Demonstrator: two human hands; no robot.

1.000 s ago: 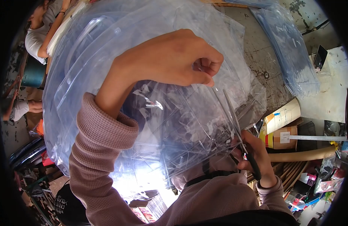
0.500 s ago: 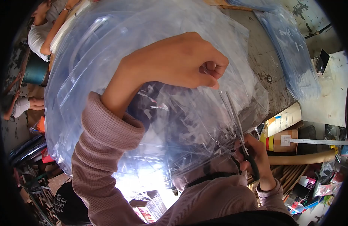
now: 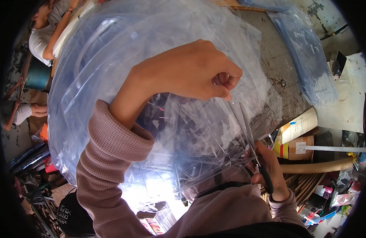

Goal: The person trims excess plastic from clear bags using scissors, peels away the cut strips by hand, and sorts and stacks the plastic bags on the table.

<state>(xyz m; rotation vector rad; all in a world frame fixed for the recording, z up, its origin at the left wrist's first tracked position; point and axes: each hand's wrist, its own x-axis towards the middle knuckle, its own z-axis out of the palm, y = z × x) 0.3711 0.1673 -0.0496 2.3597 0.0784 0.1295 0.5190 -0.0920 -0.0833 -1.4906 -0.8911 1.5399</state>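
My left hand (image 3: 187, 71) is bent over the middle of a large heap of clear plastic sheeting (image 3: 151, 31). Thumb and fingers are pinched together, with a bit of clear plastic showing in their curl. In my right hand (image 3: 274, 170), at the heap's lower right, are scissors (image 3: 265, 176) with black handles. Their long metal blades point up, slightly apart, and the tips end just below my left fingertips. Crumpled clear film lies around the blades, so exactly what is between them is hard to make out.
Another stack of clear plastic sheets (image 3: 310, 59) lies at the right. Beyond it are a phone (image 3: 339, 64), a cardboard box (image 3: 300, 147) and a metal ruler (image 3: 335, 149). A person (image 3: 44, 41) sits at the upper left. A black cap (image 3: 74, 214) is at lower left.
My left hand has dropped slightly, still pinched. The scissors have shifted a little downward, and the film near them has moved.
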